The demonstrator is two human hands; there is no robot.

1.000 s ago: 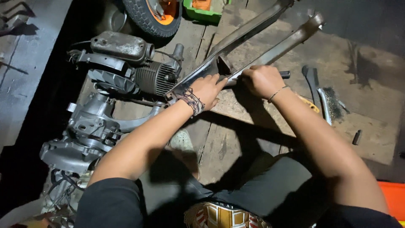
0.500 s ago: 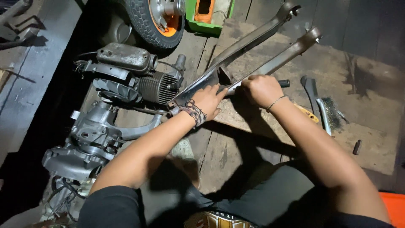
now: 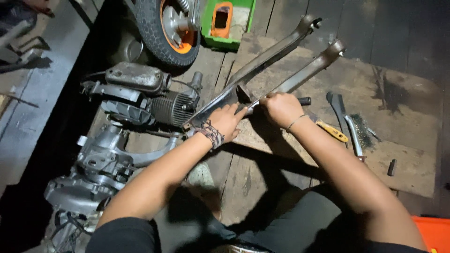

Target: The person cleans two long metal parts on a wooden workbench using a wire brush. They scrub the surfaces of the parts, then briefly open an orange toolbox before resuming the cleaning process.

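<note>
Nearest the camera are the person's lap and two bare forearms reaching forward over a wooden floor (image 3: 253,182) of dark planks. At the near right corner of the view sits one orange box (image 3: 433,232), only its corner showing.

The left hand (image 3: 228,122), a beaded bracelet (image 3: 212,134) on its wrist, lies flat with fingers spread on the wide near end of a grey metal fork (image 3: 281,70), pressing it down. The right hand (image 3: 281,108), with one thin bangle (image 3: 295,122) on its wrist, is closed around the nearer of the fork's two arms, just beside the joint where the arms meet. So the fork lies directly under and between both hands, and its two arms run away from them toward the far right, each ending in a small lug.

Right of the right hand lie several tools on a pale board (image 3: 398,154): one yellow-handled tool (image 3: 332,131), one wire brush (image 3: 362,127), one dark curved bar (image 3: 338,105) and one small black bolt (image 3: 392,167).

Left of the left hand rests one finned engine (image 3: 140,100), with a second grey engine casing (image 3: 93,173) closer in at the left edge of the floor.

Farthest away stand one tyre with an orange rim (image 3: 164,28) and one green tray (image 3: 229,21).
</note>
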